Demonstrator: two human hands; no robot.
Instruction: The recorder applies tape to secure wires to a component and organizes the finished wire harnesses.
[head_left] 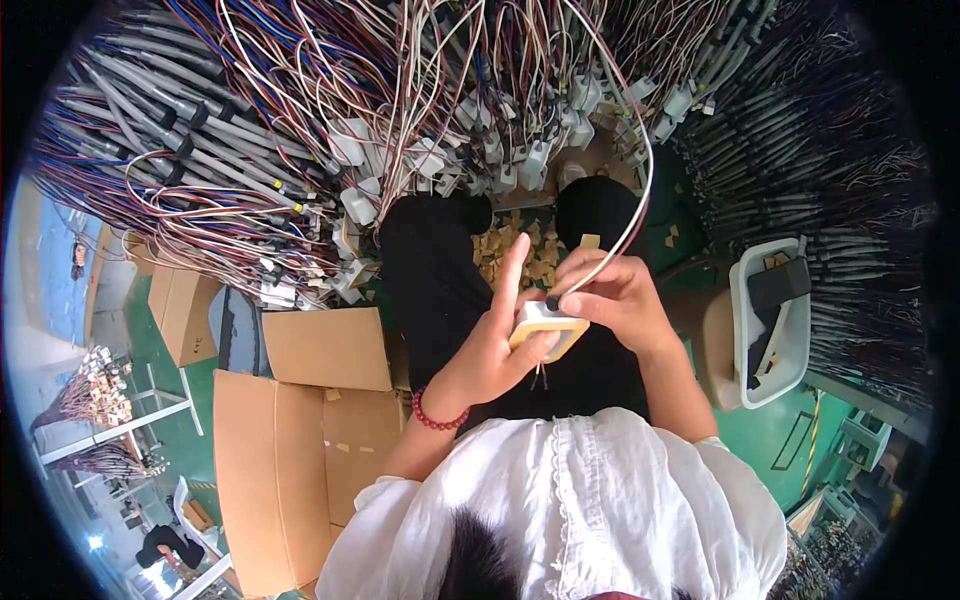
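Observation:
My left hand [495, 345] holds a small roll of tape [548, 326], pale with a yellowish edge, above my lap. A red bead bracelet [437, 418] sits on that wrist. My right hand [615, 295] pinches a thin white cable [640, 190] right at the roll. The cable arcs up and over into the big heap of wire harnesses [350, 120] ahead of me. Short dark wire ends hang below the roll. My index finger on the left hand points straight up.
An open cardboard box [290, 440] stands at my left. A white plastic tray [770, 320] with dark items sits at my right. Yellowish paper scraps [515, 250] litter the green floor between my dark-trousered legs. Bundled dark cables [820, 180] lie at right.

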